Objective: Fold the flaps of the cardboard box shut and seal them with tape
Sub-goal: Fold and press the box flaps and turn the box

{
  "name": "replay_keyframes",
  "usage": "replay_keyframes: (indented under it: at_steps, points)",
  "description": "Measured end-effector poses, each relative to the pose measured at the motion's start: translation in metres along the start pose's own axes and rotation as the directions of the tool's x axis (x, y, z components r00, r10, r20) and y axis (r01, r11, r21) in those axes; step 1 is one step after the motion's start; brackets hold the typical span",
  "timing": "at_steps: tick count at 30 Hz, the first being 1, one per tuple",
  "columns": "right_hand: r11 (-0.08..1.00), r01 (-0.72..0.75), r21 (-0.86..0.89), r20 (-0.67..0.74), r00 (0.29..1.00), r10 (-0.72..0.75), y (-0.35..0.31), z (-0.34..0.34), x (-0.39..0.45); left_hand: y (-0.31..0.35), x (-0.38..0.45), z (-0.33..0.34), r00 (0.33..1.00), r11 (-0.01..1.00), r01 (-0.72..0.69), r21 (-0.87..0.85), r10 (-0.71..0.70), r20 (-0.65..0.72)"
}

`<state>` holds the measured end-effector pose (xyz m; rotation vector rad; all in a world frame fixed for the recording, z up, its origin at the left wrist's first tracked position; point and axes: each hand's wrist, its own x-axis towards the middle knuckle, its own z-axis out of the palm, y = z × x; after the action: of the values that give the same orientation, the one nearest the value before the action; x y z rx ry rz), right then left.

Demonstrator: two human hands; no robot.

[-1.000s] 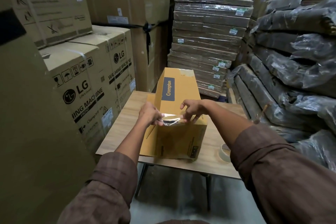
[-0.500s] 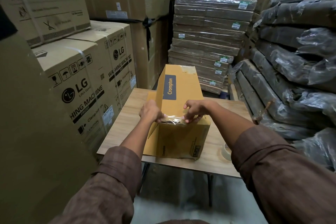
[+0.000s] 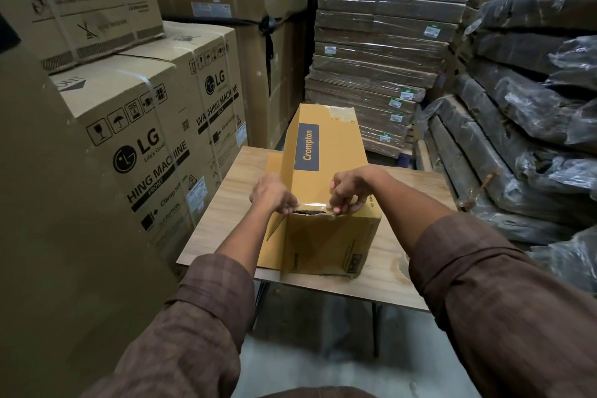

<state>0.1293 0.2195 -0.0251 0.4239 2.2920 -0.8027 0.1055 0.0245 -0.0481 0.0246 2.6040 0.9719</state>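
A long yellow Crompton cardboard box (image 3: 326, 152) lies on a small wooden table (image 3: 223, 203), its near end towards me. A strip of clear tape (image 3: 312, 205) stretches across the top near edge of the box, above a dark gap at the near flap. My left hand (image 3: 273, 194) pinches the left end of the strip at the box's left corner. My right hand (image 3: 350, 191) pinches the right end with curled fingers and holds it down on the box top. One side flap (image 3: 274, 226) sticks out at the left.
Tall LG washing machine cartons (image 3: 145, 145) stand close on the left. Stacked wrapped flat packs (image 3: 381, 52) fill the back, and plastic-covered bundles (image 3: 523, 113) pile up on the right. A tape roll (image 3: 400, 263) on the table is mostly hidden behind my right sleeve.
The tape strip has come down from in front of the box end onto its top near edge. Both hands moved up and slightly forward with it.
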Motion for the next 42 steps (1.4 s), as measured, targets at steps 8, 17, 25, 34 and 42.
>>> replay_keyframes:
  at_steps: [8, 17, 25, 34, 42]
  points:
    - [0.998, -0.036, -0.046, 0.000, 0.999, 0.036, -0.004, -0.001, 0.002, 0.004, 0.000, 0.003, 1.000, 0.996, 0.008, 0.084, -0.007, -0.019]
    - [0.985, -0.097, -0.145, -0.005, 0.995, 0.097, -0.010, 0.003, 0.007, 0.003, -0.002, -0.001, 1.000, 0.993, 0.004, 0.122, -0.003, -0.002]
    - [0.987, -0.100, -0.123, -0.067, 0.993, 0.092, 0.002, -0.003, 0.008, 0.008, 0.001, -0.001, 0.998, 0.960, -0.025, 0.280, 0.039, -0.043]
    - [0.962, -0.189, -0.196, -0.131, 0.978, 0.165, -0.015, 0.015, 0.013, 0.002, 0.011, -0.006, 0.999, 0.951, -0.002, 0.309, -0.010, 0.037]
    - [0.960, -0.188, -0.208, -0.098, 0.980, 0.171, -0.018, 0.014, 0.020, 0.007, 0.016, 0.005, 0.999, 0.964, -0.012, 0.265, 0.002, 0.040]
